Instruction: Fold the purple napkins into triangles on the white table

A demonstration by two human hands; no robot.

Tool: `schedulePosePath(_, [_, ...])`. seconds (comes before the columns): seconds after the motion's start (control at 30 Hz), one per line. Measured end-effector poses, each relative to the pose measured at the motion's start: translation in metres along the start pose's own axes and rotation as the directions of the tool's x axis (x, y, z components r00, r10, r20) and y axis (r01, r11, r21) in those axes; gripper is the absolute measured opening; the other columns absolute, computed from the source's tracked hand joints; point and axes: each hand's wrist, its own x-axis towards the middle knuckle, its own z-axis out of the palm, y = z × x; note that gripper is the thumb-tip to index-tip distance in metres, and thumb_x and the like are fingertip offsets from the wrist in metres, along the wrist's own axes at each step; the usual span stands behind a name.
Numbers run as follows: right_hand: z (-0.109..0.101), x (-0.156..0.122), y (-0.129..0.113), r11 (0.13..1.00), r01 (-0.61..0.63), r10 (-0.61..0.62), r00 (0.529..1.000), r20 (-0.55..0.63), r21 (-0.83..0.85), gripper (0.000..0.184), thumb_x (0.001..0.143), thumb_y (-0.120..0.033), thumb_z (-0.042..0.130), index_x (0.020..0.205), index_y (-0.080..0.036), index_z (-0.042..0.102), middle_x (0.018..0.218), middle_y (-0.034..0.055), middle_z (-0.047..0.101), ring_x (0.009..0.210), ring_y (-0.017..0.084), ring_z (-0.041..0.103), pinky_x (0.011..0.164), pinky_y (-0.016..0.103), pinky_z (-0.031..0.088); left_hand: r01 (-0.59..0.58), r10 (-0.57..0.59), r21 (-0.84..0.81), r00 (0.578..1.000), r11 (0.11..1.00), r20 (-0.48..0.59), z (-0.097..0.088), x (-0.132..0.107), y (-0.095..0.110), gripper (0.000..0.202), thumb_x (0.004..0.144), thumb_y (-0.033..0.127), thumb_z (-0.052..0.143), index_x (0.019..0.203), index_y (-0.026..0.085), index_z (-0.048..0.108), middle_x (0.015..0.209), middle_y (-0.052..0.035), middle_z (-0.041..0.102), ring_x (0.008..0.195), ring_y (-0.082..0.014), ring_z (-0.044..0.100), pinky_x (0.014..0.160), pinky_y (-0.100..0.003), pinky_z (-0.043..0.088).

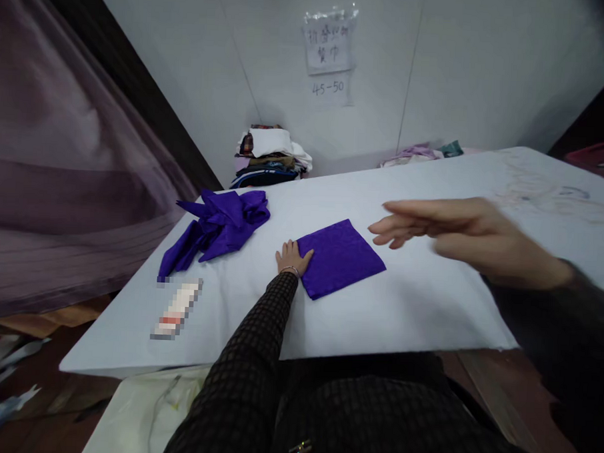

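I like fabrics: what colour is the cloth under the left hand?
The cloth is purple, clearest in the head view.

Light dim, cool, diffuse. Glints along top of far plastic sleeve (pixel 330 44). Right hand (pixel 432 229) motion-blurred. Far right corner dark, edges stretched. Pixelated patch (pixel 177 308) at left.

A white worktop (pixel 418 318) carries a flat, folded purple cloth (pixel 343 262) near its middle. To the left lies a crumpled purple heap (pixel 222 220), with a narrow pixelated item (pixel 177 308) nearer the front edge. Faint swirling marks (pixel 548 190) show at right.
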Motion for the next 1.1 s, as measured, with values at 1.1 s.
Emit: schedulePosePath(1.1, [0.036,-0.031,0.175,0.709,-0.144,0.147,0.988,-0.056,-0.691,0.016,0.086,-0.022,0.054,0.088,-0.022,0.070,0.090,0.0038,0.065,0.088,0.017,0.055,0.073,0.025,0.039,-0.323,0.323,-0.385,0.944,0.864,-0.068,0.037,-0.077,0.152,0.010,0.078,0.027,0.064,0.074,0.025,0.072,0.094,-0.0039,0.064,0.098,-0.0212,0.053,0.092,-0.036,0.035])
